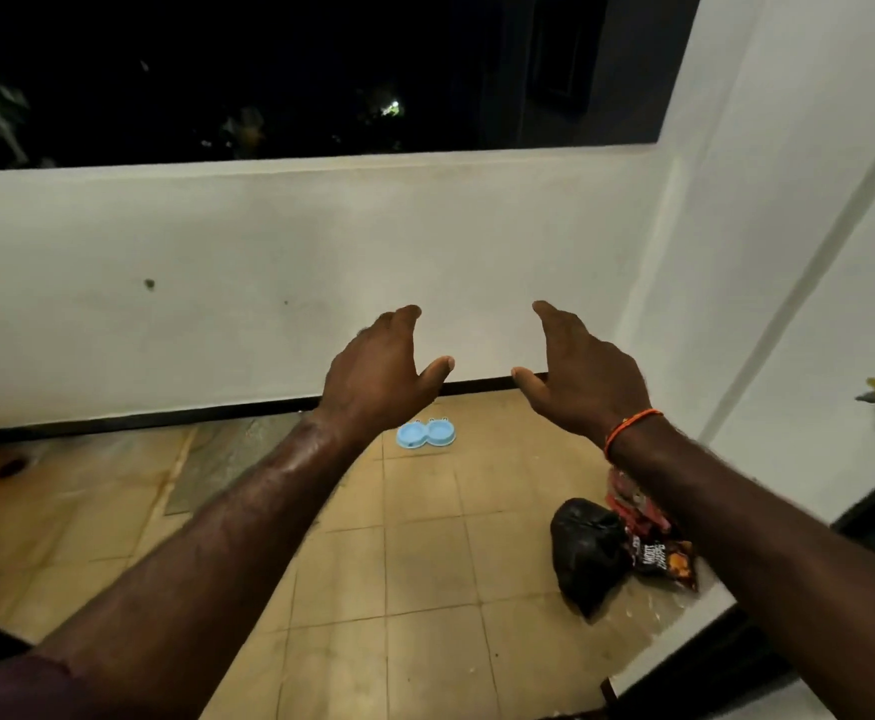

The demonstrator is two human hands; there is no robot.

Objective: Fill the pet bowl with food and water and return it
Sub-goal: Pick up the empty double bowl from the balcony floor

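Both hands empty; pet bowl near wall.

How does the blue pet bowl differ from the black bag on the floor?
The pet bowl is light blue, flat, with two round cups; the black bag is dark, lumpy and shapeless. The bowl lies near the base of the wall; the bag lies nearer the camera, on the right, beside a red packet. Both rest on the tiled floor, and neither hand touches them.

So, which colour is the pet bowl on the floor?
Light blue pet bowl, seen in the head view.
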